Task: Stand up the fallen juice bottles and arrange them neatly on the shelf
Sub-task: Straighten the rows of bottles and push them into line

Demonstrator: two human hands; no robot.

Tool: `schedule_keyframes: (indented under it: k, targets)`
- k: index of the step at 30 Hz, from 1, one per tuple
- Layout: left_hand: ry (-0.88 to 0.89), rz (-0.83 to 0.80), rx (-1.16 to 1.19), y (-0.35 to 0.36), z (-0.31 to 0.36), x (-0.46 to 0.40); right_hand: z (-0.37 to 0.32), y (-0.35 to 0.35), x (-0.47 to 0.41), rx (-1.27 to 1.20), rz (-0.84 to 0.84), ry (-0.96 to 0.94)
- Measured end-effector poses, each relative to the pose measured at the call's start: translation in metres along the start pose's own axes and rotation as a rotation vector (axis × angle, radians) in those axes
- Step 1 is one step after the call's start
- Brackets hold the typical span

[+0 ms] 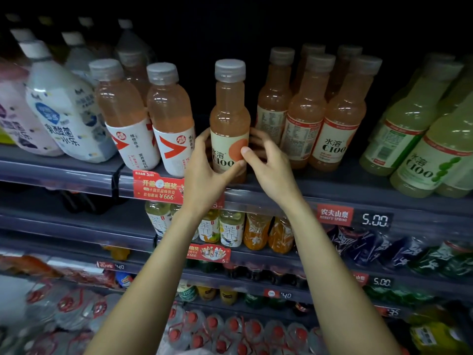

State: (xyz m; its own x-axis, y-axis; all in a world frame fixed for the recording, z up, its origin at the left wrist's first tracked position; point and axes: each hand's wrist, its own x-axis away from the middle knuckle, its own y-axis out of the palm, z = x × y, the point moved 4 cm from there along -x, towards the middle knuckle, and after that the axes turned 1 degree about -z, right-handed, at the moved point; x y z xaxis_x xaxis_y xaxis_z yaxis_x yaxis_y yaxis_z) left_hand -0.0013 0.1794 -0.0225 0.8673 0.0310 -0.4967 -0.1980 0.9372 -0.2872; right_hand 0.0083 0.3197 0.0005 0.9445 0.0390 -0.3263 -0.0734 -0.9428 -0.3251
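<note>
Mid-frame, both hands, left hand [204, 165] and right hand [266, 160], gripped the upright juice bottle [229, 108] on the shelf [332, 190]; next, probably aligning it with neighbours.

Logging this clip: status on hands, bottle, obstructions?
Left hand and right hand both grip the pink C100 bottle, fingers wrapped round its label. Bottle upright at shelf edge. Neighbouring bottles apart on both sides; nothing blocking.

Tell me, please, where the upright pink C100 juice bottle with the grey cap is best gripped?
Grip the pink C100 juice bottle at its straight labelled body, from the open front; neighbouring bottles crowd its sides. Both the left hand and right hand hold it there.
</note>
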Motion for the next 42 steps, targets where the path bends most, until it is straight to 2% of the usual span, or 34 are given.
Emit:
schedule_keyframes:
  k: [6,8,12,16,20,25,30,33,36,39,42]
  targets:
    - [0.020,-0.015,-0.066,-0.004,-0.001,0.004,-0.001,0.000,-0.001,0.036,-0.040,0.006]
    - [0.018,-0.010,-0.088,-0.004,-0.002,0.004,-0.006,-0.009,0.002,0.145,0.039,-0.047]
    - [-0.001,-0.004,-0.092,-0.004,-0.001,0.004,-0.017,-0.040,0.004,0.416,0.315,-0.193]
    - [-0.005,-0.011,-0.095,-0.005,-0.001,0.002,-0.042,-0.044,-0.024,0.732,0.244,-0.309]
    - [-0.013,-0.019,-0.107,-0.005,-0.003,0.004,-0.044,-0.038,-0.055,0.810,0.143,-0.124]
    - [-0.017,-0.036,-0.118,-0.006,-0.001,0.003,-0.040,-0.029,-0.078,0.945,0.138,0.009]
    - [-0.018,-0.033,-0.129,-0.006,-0.002,0.004,-0.043,-0.025,-0.078,0.959,0.162,-0.099]
    - [-0.017,-0.038,-0.131,-0.007,-0.003,0.003,-0.047,-0.029,-0.072,0.926,0.081,-0.214]
    - [-0.019,-0.037,-0.115,-0.007,-0.003,0.003,-0.052,-0.037,-0.068,0.731,-0.001,-0.236]
    - [-0.019,-0.034,-0.121,-0.006,-0.003,0.004,-0.058,-0.049,-0.069,0.626,0.161,-0.171]
    - [-0.020,-0.024,-0.130,-0.006,-0.002,0.003,-0.062,-0.047,-0.073,0.664,0.285,-0.055]
